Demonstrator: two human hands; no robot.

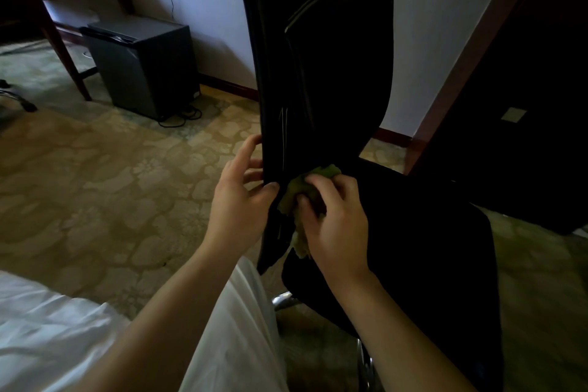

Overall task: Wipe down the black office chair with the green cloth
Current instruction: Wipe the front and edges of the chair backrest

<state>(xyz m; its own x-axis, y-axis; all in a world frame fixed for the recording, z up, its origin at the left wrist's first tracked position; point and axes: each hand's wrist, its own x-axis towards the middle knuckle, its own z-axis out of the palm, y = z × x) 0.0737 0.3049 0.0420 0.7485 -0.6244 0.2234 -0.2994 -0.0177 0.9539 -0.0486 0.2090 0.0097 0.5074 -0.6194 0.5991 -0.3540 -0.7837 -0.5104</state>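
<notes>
A: Why is the left hand point(237, 200) on the tall black padded office chair point(334, 57)?
B: It pinches the left edge of the backrest point(318, 105) low down, thumb in front, fingers behind, likely steadying it against swivelling

A: And the right hand point(334, 219)?
B: Its fingers curl round the crumpled green cloth point(299, 191), pressing it to the backrest just above the seat point(429, 232)

A: Any containers?
B: One dark grey box-shaped cabinet point(143, 67), far left, closed, so I can't tell what's inside
</notes>
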